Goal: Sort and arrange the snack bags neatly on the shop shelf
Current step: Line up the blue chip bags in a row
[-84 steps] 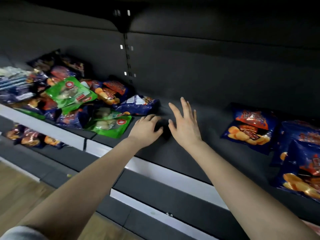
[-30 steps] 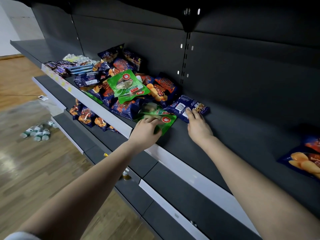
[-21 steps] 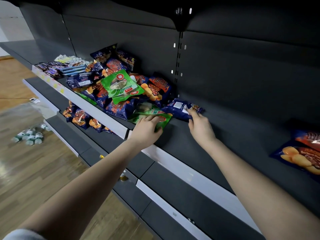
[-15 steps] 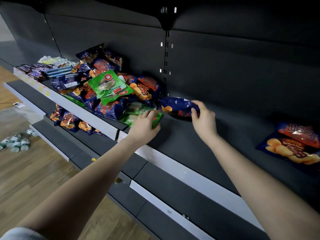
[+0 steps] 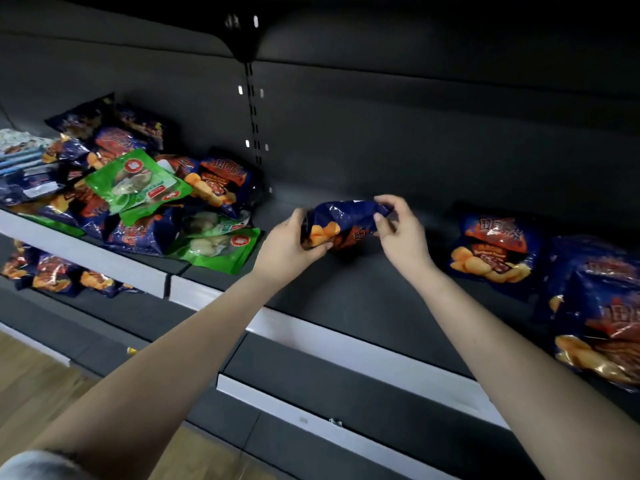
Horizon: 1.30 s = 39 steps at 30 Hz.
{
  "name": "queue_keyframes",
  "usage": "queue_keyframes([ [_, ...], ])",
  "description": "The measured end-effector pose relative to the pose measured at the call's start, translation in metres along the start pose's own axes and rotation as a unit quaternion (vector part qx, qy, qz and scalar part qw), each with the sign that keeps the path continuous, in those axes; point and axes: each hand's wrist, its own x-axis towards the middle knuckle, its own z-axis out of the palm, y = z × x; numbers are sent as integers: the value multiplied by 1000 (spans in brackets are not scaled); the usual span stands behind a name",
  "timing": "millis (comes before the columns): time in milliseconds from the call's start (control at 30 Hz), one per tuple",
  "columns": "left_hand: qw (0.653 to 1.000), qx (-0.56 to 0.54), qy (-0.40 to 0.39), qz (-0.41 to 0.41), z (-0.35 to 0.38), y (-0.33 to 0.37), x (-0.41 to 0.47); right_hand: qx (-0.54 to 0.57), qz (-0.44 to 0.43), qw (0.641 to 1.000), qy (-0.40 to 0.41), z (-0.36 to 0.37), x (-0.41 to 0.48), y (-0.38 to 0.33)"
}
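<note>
The shelf [image 5: 363,299] has a messy pile of snack bags [image 5: 138,202] on its left. Over the middle hangs a blue chip bag [image 5: 341,223]. The left hand [image 5: 287,247] has a full grip on one end. The right hand [image 5: 401,233] pinches the other, maybe just a corner. The bag could slip, or a hard squeeze could crack the chips.

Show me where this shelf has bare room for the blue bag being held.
Bare shelf lies under the held blue bag, between the front green bag and the flat blue bag at right. The left pile is crowded.
</note>
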Motion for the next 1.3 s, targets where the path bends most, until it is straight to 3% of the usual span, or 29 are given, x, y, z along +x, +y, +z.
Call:
queue_keyframes([
  [167, 975, -189, 2, -116, 17, 19, 4, -29, -68, 995, 60, -22, -8, -4],
  [300, 938, -299, 26, -173, 28, 33, 10, -152, -114, 982, 3, -24, -22, -5],
  [433, 901, -400, -37, -162, 34, 49, 8, -321, -94, 942, -40, -9, -38, -1],
  [533, 887, -429, -93, -145, 40, 54, 2, -350, -87, 933, -14, -5, -41, 0],
  [667, 882, -432, -124, -140, 40, 50, -1, -375, -110, 920, 8, -12, -42, 3],
  [767, 876, -445, -87, -166, 37, 45, -1, -402, -119, 908, 14, -21, -41, 5],
  [833, 900, -397, -31, -176, 36, 42, -1, -424, -122, 897, 12, -28, -39, 8],
  [933, 934, -338, -1, -117, 34, 39, 0, -469, -144, 871, 4, -37, -39, 8],
  [1033, 967, -251, -34, -10, 32, 39, 2, -493, -182, 851, -17, -40, -39, 5],
  [1100, 972, -218, -78, 41, 34, 42, 2, -493, -201, 845, -38, -39, -41, 3],
  [1300, 962, -233, -139, 26, 47, 45, -2, -481, -218, 846, -77, -43, -45, 7],
])
